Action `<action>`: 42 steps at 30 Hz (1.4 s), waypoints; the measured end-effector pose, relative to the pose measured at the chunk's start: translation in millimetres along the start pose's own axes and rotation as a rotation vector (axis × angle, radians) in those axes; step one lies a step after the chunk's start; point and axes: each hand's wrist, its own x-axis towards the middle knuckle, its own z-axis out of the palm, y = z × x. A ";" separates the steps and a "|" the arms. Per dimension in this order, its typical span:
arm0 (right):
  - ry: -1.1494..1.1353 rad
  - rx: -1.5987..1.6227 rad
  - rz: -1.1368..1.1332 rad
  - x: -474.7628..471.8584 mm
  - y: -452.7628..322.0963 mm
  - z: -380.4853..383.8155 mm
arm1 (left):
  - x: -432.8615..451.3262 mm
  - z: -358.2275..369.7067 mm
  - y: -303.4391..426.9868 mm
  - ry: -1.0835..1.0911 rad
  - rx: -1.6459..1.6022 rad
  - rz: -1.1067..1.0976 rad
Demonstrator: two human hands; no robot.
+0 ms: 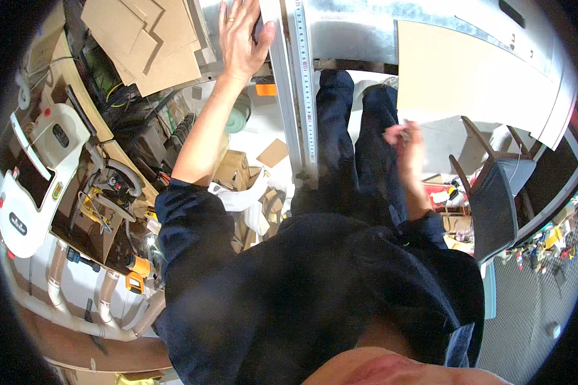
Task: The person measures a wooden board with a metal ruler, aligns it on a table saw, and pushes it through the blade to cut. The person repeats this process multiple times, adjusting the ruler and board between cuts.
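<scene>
My left hand [242, 45] lies palm down on a metal machine table [207, 17], fingers spread. Its thumb is beside a long aluminium rail [284, 91], apparently touching it. Parallel to the rail runs a measuring scale [307, 86] with printed marks. My right hand [408, 137] is blurred, held low in front of my right leg with its fingers curled. Whether something small is between them cannot be made out. Just above that hand, a thin tan board [472, 77] rests on the shiny metal tabletop [351, 38] and overhangs its near edge.
Brown thin sheets [144, 43] are stacked at upper left. A white bandsaw-like machine [43, 178] stands left, above ribbed hoses [58, 264] and a yellow-orange power tool [139, 267]. A dark upholstered chair [496, 207] is at right. Cardboard scraps [233, 171] and a white bag [243, 192] lie below.
</scene>
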 end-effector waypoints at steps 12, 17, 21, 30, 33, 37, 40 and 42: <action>-0.379 -0.932 -0.340 -52.2 13.6 166.5 | 2.6 5.9 -5.1 0.040 -0.071 0.001; -0.344 -0.871 -0.343 -52.8 15.5 170.4 | -3.1 12.8 -18.3 0.106 -0.010 0.095; -0.341 -0.822 -0.295 -50.2 19.0 169.7 | 0.0 13.3 -15.8 0.077 0.009 0.114; -0.352 -0.786 -0.277 -48.2 17.9 169.7 | 0.7 14.7 -15.9 0.095 -0.020 0.125; -0.362 -0.763 -0.281 -46.9 19.8 168.8 | 0.7 13.5 -16.7 0.091 -0.027 0.134; -0.364 -0.769 -0.268 -46.6 17.2 168.4 | 1.3 12.4 -15.8 0.081 -0.020 0.121; -0.373 -0.783 -0.227 -46.7 15.2 168.1 | 0.3 12.7 -16.8 0.071 -0.013 0.104; -0.380 -0.783 -0.184 -46.3 13.9 168.7 | 1.8 12.8 -16.2 0.065 -0.025 0.097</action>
